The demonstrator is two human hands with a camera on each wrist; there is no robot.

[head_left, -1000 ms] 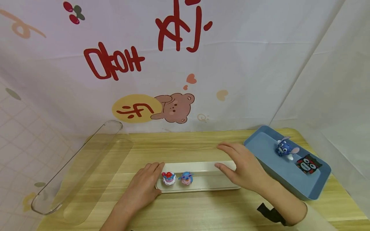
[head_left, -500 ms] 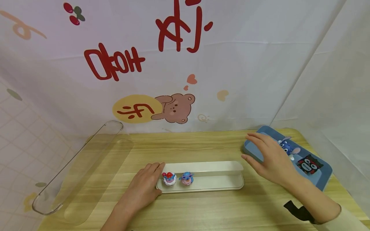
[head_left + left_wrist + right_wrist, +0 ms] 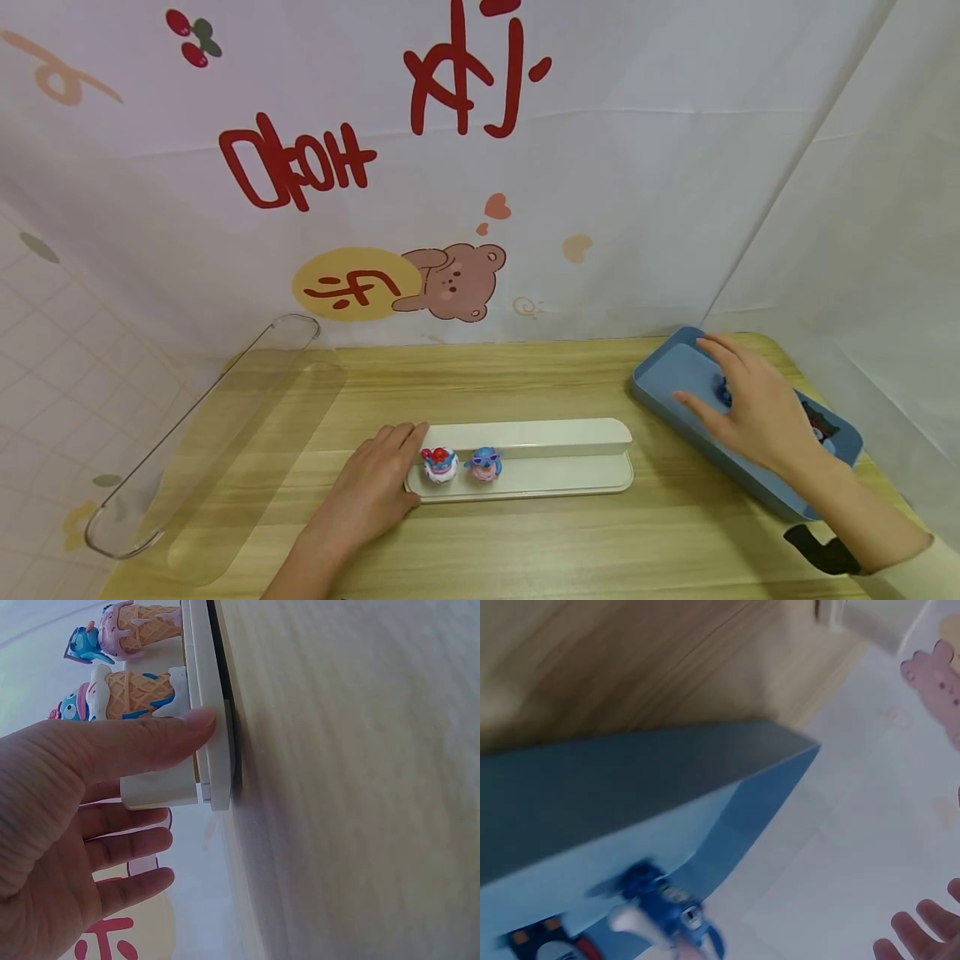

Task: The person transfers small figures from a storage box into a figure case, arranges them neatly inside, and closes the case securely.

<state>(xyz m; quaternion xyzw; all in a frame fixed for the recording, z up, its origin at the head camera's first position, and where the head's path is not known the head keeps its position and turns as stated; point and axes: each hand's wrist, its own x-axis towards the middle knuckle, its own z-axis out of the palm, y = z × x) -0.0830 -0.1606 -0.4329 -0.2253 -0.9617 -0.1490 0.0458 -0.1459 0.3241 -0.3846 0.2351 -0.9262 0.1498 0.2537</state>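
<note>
My left hand (image 3: pixel 371 492) lies flat on the table with straight fingers (image 3: pixel 135 739) pressed against the left end of a long white tray (image 3: pixel 555 475). Two small ice-cream-cone figurines stand at that end: one with a red top (image 3: pixel 438 464) and one with blue glasses (image 3: pixel 483 463). My right hand (image 3: pixel 750 408) hovers with spread fingers over a blue tray (image 3: pixel 675 375) at the right. A blue big-eared figurine (image 3: pixel 664 911) lies in that tray, mostly hidden under the hand in the head view. A black and red figure (image 3: pixel 821 425) peeks out beside the hand.
A long clear plastic lid (image 3: pixel 202 442) lies along the table's left side. The wooden table (image 3: pixel 525 542) stands before a white cloth backdrop with red writing and a bear print (image 3: pixel 457 279). A black strap (image 3: pixel 821 550) circles my right wrist.
My right hand left the white tray's right end and moved right, over the blue tray, now covering the blue figurine. The left hand has stayed in place.
</note>
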